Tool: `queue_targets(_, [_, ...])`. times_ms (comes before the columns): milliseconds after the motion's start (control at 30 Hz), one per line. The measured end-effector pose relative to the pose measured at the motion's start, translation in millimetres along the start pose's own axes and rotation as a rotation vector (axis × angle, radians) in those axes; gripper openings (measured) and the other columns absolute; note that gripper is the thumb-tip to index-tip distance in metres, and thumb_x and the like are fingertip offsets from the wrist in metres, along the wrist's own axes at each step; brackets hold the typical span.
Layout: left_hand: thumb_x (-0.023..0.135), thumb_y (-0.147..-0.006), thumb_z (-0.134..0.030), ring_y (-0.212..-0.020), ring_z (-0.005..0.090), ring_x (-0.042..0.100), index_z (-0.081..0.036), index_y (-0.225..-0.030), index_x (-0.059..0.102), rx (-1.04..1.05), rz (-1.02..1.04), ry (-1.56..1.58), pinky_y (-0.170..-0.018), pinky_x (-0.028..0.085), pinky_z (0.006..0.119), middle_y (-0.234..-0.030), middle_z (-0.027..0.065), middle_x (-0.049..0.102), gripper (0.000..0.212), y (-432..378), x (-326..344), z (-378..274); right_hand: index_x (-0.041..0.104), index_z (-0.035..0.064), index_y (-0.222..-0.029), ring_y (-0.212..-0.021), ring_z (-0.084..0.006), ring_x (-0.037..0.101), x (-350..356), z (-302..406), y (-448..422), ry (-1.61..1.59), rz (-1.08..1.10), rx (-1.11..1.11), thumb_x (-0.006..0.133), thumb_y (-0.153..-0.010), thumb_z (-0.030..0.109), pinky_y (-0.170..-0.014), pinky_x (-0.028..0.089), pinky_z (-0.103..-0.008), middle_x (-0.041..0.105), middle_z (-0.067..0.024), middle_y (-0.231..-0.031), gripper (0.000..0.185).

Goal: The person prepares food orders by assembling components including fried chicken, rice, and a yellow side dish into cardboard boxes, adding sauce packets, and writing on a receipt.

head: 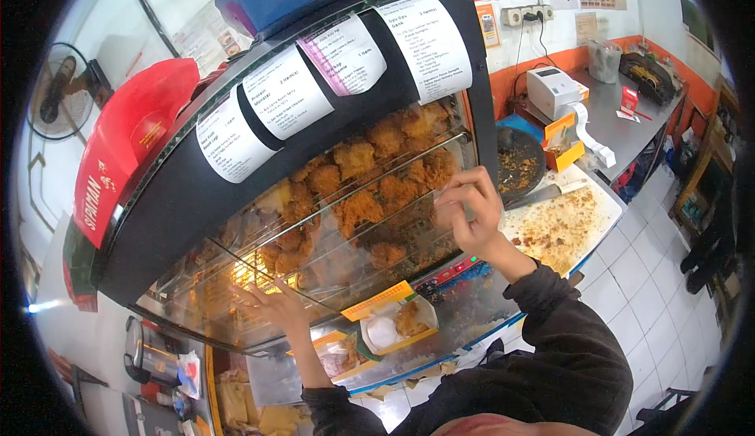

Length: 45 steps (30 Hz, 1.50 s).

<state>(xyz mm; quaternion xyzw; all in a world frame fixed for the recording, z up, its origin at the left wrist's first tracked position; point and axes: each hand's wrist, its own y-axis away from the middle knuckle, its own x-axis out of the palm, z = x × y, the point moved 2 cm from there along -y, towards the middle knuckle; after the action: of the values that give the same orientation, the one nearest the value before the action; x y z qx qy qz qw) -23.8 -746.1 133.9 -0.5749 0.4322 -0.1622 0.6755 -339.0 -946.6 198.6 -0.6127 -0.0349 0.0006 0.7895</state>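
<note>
A heated glass display cabinet (153,226) with a black frame stands before me, holding pieces of fried chicken (357,209) on wire racks. Spread in front of its glass near the lit lower left part is my left hand (274,309), fingers apart and holding nothing visible. By the right end of the glass, my right hand (475,212) is raised with bent fingers; whether it grips anything is unclear. Below the cabinet, an open takeaway box (426,334) contains white rice (380,331) and fried chicken (412,317). Beside it sits a second food box (336,358), partly hidden.
Printed order slips (424,47) hang along the cabinet's top. To the right are a crumb-covered white board (560,223), a knife (540,195), a dark round pan (519,162) and a label printer (554,91). A wall fan (62,91) is at far left.
</note>
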Motion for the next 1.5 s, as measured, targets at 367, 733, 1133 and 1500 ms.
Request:
queue_targets(367, [0.039, -0.099, -0.036, -0.138, 0.0303, 0.025, -0.001, -0.142, 0.024, -0.280, -0.036, 0.657, -0.115, 0.014, 0.047, -0.147, 0.0169, 0.031, 0.057, -5, -72, -33, 0.064, 0.0025, -0.093, -0.084, -0.0278, 0.058, -15, 17, 3, -0.111, 0.060, 0.173, 0.053, -0.084, 0.006, -0.076, 0.046, -0.0370, 0.061, -0.0146, -0.098, 0.015])
queue_targets(733, [0.041, -0.094, -0.051, -0.135, 0.0304, 0.032, -0.003, -0.139, 0.033, -0.847, 0.478, 1.943, -0.111, 0.025, 0.045, -0.147, 0.0164, 0.028, 0.066, 81, -117, -211, 0.049, 0.0078, -0.133, -0.127, -0.0322, 0.042, 17, 25, 122, -0.014, 0.426, 0.492, 0.043, -0.095, 0.035, -0.104, 0.033, -0.0459, 0.046, -0.0152, -0.137, 0.046])
queue_targets(1133, [0.053, -0.093, -0.031, -0.131, 0.0309, 0.040, -0.017, -0.131, 0.049, 0.391, 1.138, 0.986, -0.107, 0.029, 0.050, -0.143, 0.0110, 0.042, 0.041, 206, -47, -195, 0.058, 0.0009, -0.102, -0.112, -0.0245, 0.053, -69, 39, 47, -0.314, 0.029, 0.614, 0.039, -0.097, 0.032, -0.094, 0.040, -0.0356, 0.064, -0.0188, -0.102, 0.037])
queue_targets(1500, [0.071, -0.080, -0.023, -0.095, 0.0297, 0.064, -0.017, -0.139, 0.040, -0.331, 1.033, 1.089, -0.089, 0.046, 0.036, -0.102, 0.0125, 0.067, 0.066, 128, -105, -109, 0.052, 0.0103, -0.128, -0.110, -0.0304, 0.046, 94, 105, -84, 0.104, 0.164, -0.019, 0.067, -0.082, 0.023, -0.090, 0.031, -0.0389, 0.055, -0.0153, -0.119, 0.050])
